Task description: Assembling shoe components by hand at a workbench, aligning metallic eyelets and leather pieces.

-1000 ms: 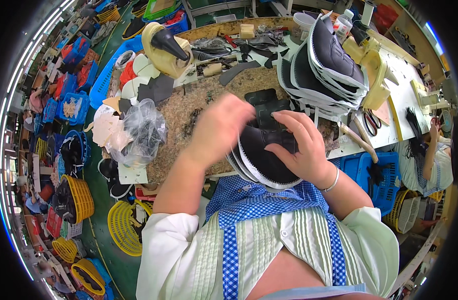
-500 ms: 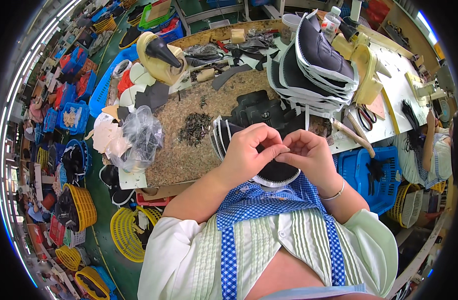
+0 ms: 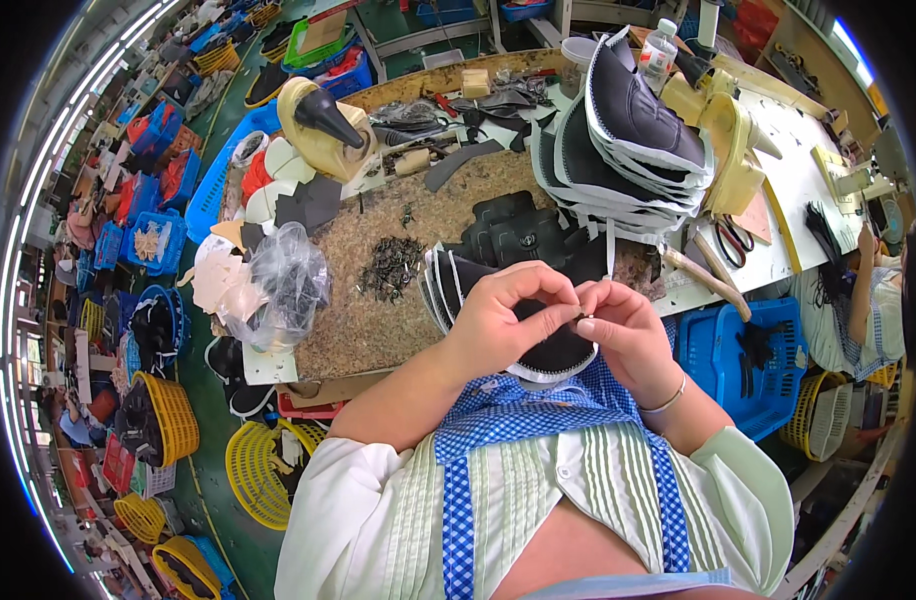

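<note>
Fingertips of my left hand point(image 3: 513, 312) and my right hand point(image 3: 623, 335) meet in a pinch in front of my apron. A tiny dark bit point(image 3: 583, 318) shows between them; its kind is too small to tell. Just under the hands lies a black shoe-upper piece point(image 3: 555, 357) with a white stitched edge, partly covered by them. Several similar white-edged pieces point(image 3: 440, 290) lean beside my left hand. Beyond is a black moulded block point(image 3: 518, 230). A heap of small black bits point(image 3: 390, 268) lies on the speckled board point(image 3: 348, 320).
A tall stack of black shoe uppers point(image 3: 633, 130) stands at the back right, near scissors point(image 3: 734, 240) and a wooden-handled tool point(image 3: 706, 270). A clear plastic bag point(image 3: 290, 285) sits left. Blue basket point(image 3: 743, 360) stands right, yellow basket point(image 3: 253, 475) lower left. A co-worker's arm point(image 3: 861, 285) shows far right.
My fingertips have shifted slightly, and a tiny dark bit now shows between them. The whole view has moved a little; the things on the table stay in place.
</note>
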`<state>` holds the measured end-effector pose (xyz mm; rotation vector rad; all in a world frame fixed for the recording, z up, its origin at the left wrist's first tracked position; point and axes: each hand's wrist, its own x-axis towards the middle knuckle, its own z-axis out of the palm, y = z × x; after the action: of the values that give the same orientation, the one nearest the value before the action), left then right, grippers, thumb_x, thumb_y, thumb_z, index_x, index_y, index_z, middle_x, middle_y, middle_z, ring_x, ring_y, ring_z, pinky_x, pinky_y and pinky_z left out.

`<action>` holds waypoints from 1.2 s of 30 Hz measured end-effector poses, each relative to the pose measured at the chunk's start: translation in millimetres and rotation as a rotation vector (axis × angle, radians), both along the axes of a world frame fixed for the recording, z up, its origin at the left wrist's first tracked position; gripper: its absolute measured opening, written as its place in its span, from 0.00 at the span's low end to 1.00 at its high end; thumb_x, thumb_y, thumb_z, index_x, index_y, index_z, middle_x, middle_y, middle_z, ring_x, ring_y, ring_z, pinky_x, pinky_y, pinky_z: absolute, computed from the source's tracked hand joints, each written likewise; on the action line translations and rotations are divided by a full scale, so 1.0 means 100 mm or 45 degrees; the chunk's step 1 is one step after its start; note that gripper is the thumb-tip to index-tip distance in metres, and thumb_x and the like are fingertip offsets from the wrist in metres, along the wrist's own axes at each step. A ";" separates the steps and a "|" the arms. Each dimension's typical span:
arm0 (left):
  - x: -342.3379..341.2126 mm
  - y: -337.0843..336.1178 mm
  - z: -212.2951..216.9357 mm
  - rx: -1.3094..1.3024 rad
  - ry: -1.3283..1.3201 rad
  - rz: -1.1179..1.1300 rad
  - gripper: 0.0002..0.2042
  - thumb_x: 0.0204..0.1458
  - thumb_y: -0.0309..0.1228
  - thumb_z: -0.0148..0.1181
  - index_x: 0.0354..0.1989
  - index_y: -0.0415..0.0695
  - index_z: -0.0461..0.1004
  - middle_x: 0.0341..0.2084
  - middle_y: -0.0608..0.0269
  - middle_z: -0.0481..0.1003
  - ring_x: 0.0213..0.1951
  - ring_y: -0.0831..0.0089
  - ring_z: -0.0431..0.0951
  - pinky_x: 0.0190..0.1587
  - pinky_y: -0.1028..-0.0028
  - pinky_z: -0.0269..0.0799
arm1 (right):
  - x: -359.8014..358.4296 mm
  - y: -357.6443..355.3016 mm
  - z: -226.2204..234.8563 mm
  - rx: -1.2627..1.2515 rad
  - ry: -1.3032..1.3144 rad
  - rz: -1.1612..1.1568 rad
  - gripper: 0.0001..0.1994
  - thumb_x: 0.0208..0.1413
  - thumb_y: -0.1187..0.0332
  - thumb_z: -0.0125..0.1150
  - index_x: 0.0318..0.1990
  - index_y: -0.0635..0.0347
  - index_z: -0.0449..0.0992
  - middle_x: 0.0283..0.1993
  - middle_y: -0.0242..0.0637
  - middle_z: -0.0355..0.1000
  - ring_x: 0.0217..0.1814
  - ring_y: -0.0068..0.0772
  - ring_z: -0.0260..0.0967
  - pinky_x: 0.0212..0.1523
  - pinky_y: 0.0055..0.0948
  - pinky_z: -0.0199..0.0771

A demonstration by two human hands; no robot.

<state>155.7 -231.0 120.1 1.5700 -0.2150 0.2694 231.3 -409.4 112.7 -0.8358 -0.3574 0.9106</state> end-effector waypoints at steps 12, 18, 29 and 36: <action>-0.04 -0.03 0.18 0.306 -0.307 -0.183 0.14 0.38 0.21 0.71 0.36 0.39 0.77 0.28 0.60 0.76 0.31 0.70 0.78 0.33 0.74 0.73 | 0.17 -0.21 0.15 -0.097 0.001 0.430 0.06 0.47 0.83 0.62 0.34 0.68 0.76 0.37 0.35 0.73 0.39 0.24 0.71 0.43 0.21 0.69; -0.05 0.03 0.17 0.295 -0.086 -0.200 0.11 0.41 0.17 0.67 0.35 0.39 0.76 0.31 0.59 0.76 0.34 0.71 0.78 0.39 0.74 0.73 | 0.12 -0.18 0.24 -0.187 -0.498 0.177 0.05 0.46 0.82 0.64 0.32 0.66 0.76 0.33 0.34 0.74 0.37 0.25 0.71 0.38 0.22 0.70; 0.00 -0.18 0.21 0.578 -0.314 0.253 0.09 0.41 0.16 0.62 0.32 0.40 0.74 0.34 0.56 0.76 0.37 0.63 0.78 0.41 0.70 0.74 | 0.07 -0.13 0.25 -0.317 -2.078 -0.717 0.12 0.37 0.78 0.70 0.33 0.63 0.77 0.34 0.39 0.73 0.33 0.36 0.73 0.32 0.29 0.74; 0.14 -0.32 0.15 0.862 -0.613 0.309 0.11 0.38 0.15 0.62 0.32 0.38 0.75 0.34 0.56 0.77 0.35 0.62 0.79 0.38 0.70 0.76 | 0.07 -0.23 0.09 -0.438 -1.558 -0.754 0.10 0.38 0.79 0.70 0.31 0.60 0.79 0.35 0.38 0.75 0.35 0.34 0.75 0.35 0.27 0.75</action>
<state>169.7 -262.8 134.9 2.1868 -0.5306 0.8332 238.0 -432.3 121.3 -1.6623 -0.9483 -0.2029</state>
